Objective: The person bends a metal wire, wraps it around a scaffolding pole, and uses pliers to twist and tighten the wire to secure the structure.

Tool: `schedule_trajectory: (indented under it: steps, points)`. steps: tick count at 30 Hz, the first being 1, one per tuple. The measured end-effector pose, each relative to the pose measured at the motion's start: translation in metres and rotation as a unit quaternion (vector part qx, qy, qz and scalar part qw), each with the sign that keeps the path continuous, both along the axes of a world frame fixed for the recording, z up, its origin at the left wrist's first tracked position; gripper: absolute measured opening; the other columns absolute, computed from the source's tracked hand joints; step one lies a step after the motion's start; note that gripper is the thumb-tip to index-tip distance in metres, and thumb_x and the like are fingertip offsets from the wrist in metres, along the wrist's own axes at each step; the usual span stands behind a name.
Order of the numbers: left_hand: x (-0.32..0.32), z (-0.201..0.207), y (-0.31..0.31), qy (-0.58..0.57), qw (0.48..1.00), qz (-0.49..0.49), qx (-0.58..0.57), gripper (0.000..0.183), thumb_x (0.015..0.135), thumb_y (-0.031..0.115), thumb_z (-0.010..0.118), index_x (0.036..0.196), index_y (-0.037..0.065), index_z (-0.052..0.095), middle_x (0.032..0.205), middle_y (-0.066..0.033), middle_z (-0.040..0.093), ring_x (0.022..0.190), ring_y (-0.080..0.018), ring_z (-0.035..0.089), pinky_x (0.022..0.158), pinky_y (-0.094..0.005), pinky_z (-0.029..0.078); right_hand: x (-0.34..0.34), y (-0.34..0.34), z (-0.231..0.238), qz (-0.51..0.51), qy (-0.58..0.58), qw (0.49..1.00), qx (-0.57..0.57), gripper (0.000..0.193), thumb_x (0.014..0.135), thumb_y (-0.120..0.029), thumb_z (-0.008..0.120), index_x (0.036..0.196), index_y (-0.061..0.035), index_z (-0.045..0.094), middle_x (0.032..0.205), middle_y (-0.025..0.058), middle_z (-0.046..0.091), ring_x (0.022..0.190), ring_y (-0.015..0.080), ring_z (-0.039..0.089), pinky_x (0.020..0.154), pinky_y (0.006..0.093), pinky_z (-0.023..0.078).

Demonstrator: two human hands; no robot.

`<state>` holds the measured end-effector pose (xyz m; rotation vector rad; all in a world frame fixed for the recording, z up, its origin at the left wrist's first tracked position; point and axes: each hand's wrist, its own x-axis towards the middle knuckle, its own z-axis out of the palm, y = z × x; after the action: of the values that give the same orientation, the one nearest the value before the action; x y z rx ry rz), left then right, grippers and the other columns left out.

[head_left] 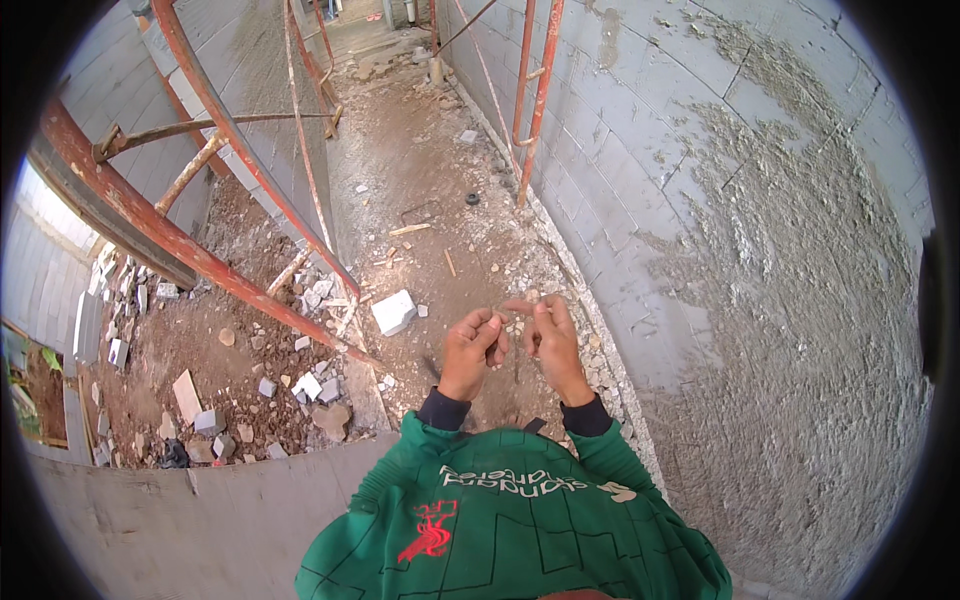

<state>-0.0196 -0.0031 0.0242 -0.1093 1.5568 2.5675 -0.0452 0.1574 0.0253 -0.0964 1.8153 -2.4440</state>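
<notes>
Green sweatshirt (510,520) fills the bottom of the view, and just past it both hands are up together in front of the chest: left hand (474,345) and right hand (548,335) nearly touching, fingertips pinched on something thin and small I honestly can't make out. Standing that high over a rubble-strewn floor (400,200), with the rough-plastered wall (780,250) on the right and rusty scaffold (200,255) on the left, I'd keep that pinch snug and close in so nothing drops.
</notes>
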Motion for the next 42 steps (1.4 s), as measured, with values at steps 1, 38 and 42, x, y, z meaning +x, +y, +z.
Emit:
schedule_trajectory:
  steps: [1,38,42]
  points:
    - [-0.002,0.003,0.002,0.002,0.998,-0.019,0.065,0.021,0.106,0.023,0.058,0.112,0.003,0.062,0.072,-0.0015,0.061,0.061,-0.0101,0.054,0.056,-0.023,0.039,0.005,-0.006,-0.003,-0.003,-0.007,0.999,0.046,0.023,0.112,-0.027,0.042,0.11,-0.0049,0.047,0.096,0.0095,0.07,0.058,0.0069,0.051,0.049,0.0233,0.04]
    - [-0.079,0.077,-0.011,0.074,0.98,0.054,0.176,0.027,0.109,0.024,0.051,0.122,0.0,0.057,0.083,0.0,0.055,0.062,-0.0086,0.046,0.057,-0.0238,0.038,0.067,0.001,-0.016,-0.155,0.119,0.965,0.175,0.016,0.109,-0.019,0.052,0.114,-0.0047,0.053,0.079,-0.0012,0.057,0.063,0.0035,0.042,0.057,0.0206,0.037]
    - [-0.079,0.071,-0.005,0.068,0.992,0.052,0.091,0.027,0.109,0.024,0.053,0.117,-0.001,0.061,0.083,0.0009,0.055,0.055,-0.0053,0.04,0.049,-0.0216,0.031,0.069,0.003,-0.013,-0.173,0.124,0.969,0.128,0.015,0.108,-0.019,0.054,0.113,-0.0049,0.056,0.086,-0.0007,0.062,0.063,0.0034,0.045,0.057,0.02,0.039]
